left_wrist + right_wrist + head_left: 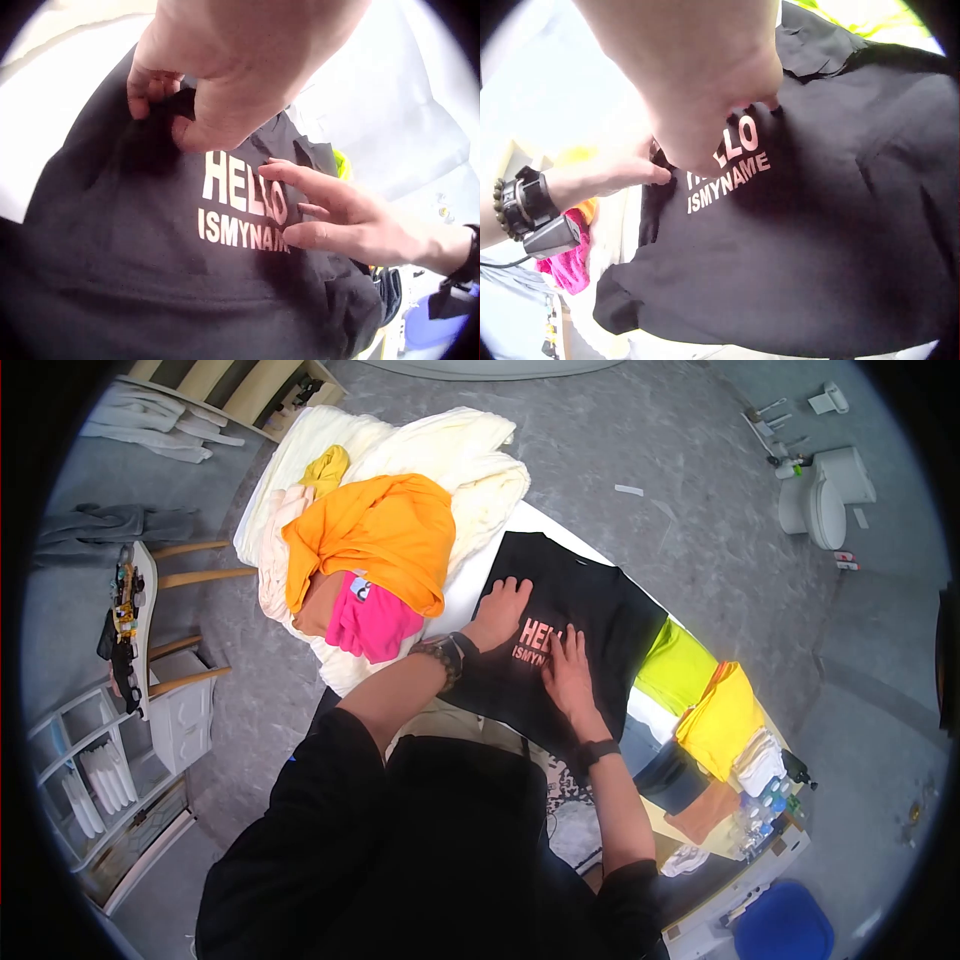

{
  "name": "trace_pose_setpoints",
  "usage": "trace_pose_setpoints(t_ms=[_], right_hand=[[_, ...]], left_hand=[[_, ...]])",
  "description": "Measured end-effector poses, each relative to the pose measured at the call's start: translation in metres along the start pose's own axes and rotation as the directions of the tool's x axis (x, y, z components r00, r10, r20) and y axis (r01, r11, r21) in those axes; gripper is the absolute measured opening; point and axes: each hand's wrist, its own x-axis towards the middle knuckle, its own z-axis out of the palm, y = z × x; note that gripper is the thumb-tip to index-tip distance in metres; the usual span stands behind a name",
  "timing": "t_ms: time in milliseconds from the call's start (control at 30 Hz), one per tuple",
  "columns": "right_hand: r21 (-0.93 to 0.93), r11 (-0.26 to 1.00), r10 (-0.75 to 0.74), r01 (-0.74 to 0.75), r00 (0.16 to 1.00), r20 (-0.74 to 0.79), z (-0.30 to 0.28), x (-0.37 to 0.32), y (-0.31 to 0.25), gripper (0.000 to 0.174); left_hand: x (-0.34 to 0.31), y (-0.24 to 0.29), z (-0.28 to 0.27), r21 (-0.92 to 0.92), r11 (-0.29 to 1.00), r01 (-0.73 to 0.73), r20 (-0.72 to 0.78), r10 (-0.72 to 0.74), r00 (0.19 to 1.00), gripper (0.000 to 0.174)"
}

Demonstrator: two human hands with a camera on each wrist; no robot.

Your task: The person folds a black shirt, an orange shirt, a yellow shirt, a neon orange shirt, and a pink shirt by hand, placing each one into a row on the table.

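On the left of the desk [468, 588], an orange garment [385, 535] lay heaped over a pink one [370, 622]. Just beside them the left hand [500, 610] rested flat on the black T-shirt [600, 605], fingers spread and gripping nothing. The shirt lay spread at the desk's middle. The right hand [568, 672] pressed straight fingers against its pale lettering [240, 202], holding nothing. Folded yellow clothes [722, 718] sat stacked further right.

A white table [470, 585] carries a black T-shirt [600, 610] spread flat across its middle. At the far-left end lies a heap of cream cloth [480, 470]. At the right end sit folded yellow and lime garments [715, 720], with small bottles [765, 805] just beside them.
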Motion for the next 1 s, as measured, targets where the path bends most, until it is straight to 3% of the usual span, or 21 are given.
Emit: trace_pose_setpoints(t_ms=[33,67,100,133,167,200,267,300,400,467,533,567,700,767,800,867,900,933,1000], right_hand=[[-0.017,1.000,0.014,-0.014,1.000,0.004,-0.001,0.001,-0.002,0.058],[-0.034,0.999,0.029,-0.029,1.000,0.008,-0.002,0.002,-0.004,0.057],[-0.032,0.999,0.033,-0.033,0.999,0.005,-0.003,0.005,-0.006,0.057],[0.070,0.997,0.033,-0.030,0.999,-0.042,-0.004,0.009,-0.008,0.057],[0.172,0.985,0.038,-0.022,0.995,-0.093,-0.005,0.014,-0.010,0.057],[0.178,0.984,0.045,-0.026,0.993,-0.106,-0.010,0.023,-0.015,0.057],[0.082,0.986,-0.141,0.146,0.987,-0.071,-0.022,0.040,-0.025,0.057],[0.073,0.982,-0.171,0.176,0.983,-0.071,-0.018,0.050,-0.028,0.057],[0.030,0.964,-0.263,0.264,0.964,-0.048,-0.008,0.081,-0.040,0.055],[0.051,0.950,-0.306,0.307,0.952,-0.026,-0.004,0.098,-0.045,0.056],[-0.005,0.941,-0.337,0.337,0.941,0.012,0.004,0.109,-0.048,0.059],[0.002,0.941,-0.338,0.338,0.941,0.006,0.008,0.111,-0.048,0.059],[-0.070,0.960,-0.269,0.271,0.962,0.033,0.013,0.112,-0.050,0.065],[-0.081,0.959,-0.269,0.273,0.961,0.057,0.008,0.110,-0.051,0.068],[-0.099,0.959,-0.256,0.265,0.962,0.096,0.005,0.110,-0.053,0.071],[-0.112,0.960,-0.240,0.256,0.961,0.138,0.001,0.110,-0.060,0.074],[-0.120,0.962,-0.230,0.245,0.965,0.128,0.002,0.110,-0.062,0.076],[-0.128,0.964,-0.220,0.234,0.969,0.116,0.002,0.110,-0.063,0.079],[-0.143,0.960,-0.232,0.242,0.969,0.084,0.003,0.110,-0.065,0.080]], left_hand=[[0.002,-0.006,-0.002,-0.118,0.991,0.060,-0.029,-0.064,0.998,0.039],[0.003,-0.011,-0.004,-0.115,0.992,0.057,-0.028,-0.061,0.998,0.039],[0.004,-0.017,-0.008,-0.260,0.945,0.200,-0.019,-0.212,0.977,0.034],[0.003,-0.022,-0.012,-0.395,0.857,0.330,0.014,-0.354,0.935,0.030],[0.001,-0.025,-0.016,-0.463,0.822,0.331,-0.076,-0.409,0.909,0.025],[0.000,-0.028,-0.024,-0.455,0.831,0.320,-0.080,-0.396,0.915,0.025],[-0.002,-0.032,-0.041,-0.497,0.790,0.359,-0.058,-0.443,0.895,0.023],[-0.005,-0.029,-0.050,-0.502,0.815,0.290,-0.149,-0.412,0.899,0.021],[-0.007,-0.037,-0.059,-0.509,0.790,0.342,-0.089,-0.444,0.892,0.028],[-0.010,-0.042,-0.062,-0.529,0.794,0.300,-0.104,-0.411,0.906,0.024],[-0.013,-0.044,-0.062,-0.817,0.484,0.312,0.031,-0.505,0.863,0.017],[-0.014,-0.047,-0.063,-0.814,0.463,0.351,0.088,-0.499,0.862,0.020],[-0.011,-0.056,-0.057,-0.822,0.470,0.322,0.096,-0.443,0.891,0.017],[-0.006,-0.054,-0.044,-0.867,0.447,0.219,-0.016,-0.465,0.885,0.037],[-0.004,-0.054,-0.040,-0.865,0.449,0.222,-0.012,-0.462,0.887,0.037],[-0.001,-0.054,-0.030,-0.629,0.693,0.352,-0.090,-0.514,0.853,0.061],[0.002,-0.052,-0.027,-0.579,0.775,0.252,-0.228,-0.451,0.863,0.070],[0.002,-0.051,-0.025,-0.577,0.776,0.255,-0.225,-0.451,0.864,0.070],[0.003,-0.045,-0.028,-0.512,0.760,0.400,-0.191,-0.555,0.810,0.058]])
